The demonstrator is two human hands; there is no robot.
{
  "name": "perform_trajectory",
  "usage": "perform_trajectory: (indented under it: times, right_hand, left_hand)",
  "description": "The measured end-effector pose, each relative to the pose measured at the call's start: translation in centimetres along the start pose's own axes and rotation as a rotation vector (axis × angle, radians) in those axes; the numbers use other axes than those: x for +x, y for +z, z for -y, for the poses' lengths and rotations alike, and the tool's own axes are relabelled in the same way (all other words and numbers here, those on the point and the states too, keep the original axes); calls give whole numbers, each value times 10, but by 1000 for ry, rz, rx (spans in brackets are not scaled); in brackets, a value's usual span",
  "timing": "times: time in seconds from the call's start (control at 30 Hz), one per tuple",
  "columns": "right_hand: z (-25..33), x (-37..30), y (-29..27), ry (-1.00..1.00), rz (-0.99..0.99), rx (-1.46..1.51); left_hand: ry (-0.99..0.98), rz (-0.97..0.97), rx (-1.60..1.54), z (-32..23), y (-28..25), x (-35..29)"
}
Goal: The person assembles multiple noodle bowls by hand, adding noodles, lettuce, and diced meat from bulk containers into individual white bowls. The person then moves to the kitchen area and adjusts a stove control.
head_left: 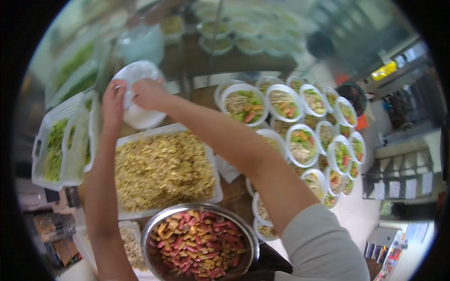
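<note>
Both arms reach to the far left, over a stack of white disposable bowls (143, 68). My left hand (114, 96) is closed on the left edge of a white bowl, thumb and fingers pinching its rim. Against the same stack, my right hand (149, 93) has its fingers curled in; its fingertips are partly hidden, and it appears to grip a bowl edge too. Another white rounded surface (143, 117) shows just below the hands. Nearer stands a white tray (216, 189) heaped with yellowish chopped food (161, 168).
A steel bowl (253, 241) of pink and orange cut pieces stands nearest me. White baskets (75, 161) with shredded greens are at left. Many filled white bowls (286, 103) are stacked at right. A pan of pale shreds (131, 243) sits beneath my left forearm. A glass pane (187, 61) rises behind.
</note>
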State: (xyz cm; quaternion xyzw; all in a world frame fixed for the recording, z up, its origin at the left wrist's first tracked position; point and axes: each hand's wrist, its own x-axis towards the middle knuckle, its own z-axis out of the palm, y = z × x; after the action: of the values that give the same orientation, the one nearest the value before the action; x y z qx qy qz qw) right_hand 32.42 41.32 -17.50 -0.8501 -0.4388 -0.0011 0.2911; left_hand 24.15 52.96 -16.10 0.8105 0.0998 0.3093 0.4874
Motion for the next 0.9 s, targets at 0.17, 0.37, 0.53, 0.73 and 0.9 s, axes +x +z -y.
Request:
perform_trajectory:
  times: [0.17,0.37,0.53,0.73,0.9]
  right_hand:
    - [8,-1,-11,-15,-238,-253]
    - [-2,-8,-41,-105,-468,-151]
    - [-26,-26,-47,-11,-411,17]
    - [-46,-2,-19,-69,-496,120]
    - [-71,26,-26,-55,-265,247]
  left_hand:
    - [-95,248,-17,-19,-6,-5]
    - [55,169,624,-22,-20,-8]
    - [168,-190,972,-35,-27,-34]
    - [69,-82,740,49,-65,-6]
    - [-142,45,-142,75,-47,40]
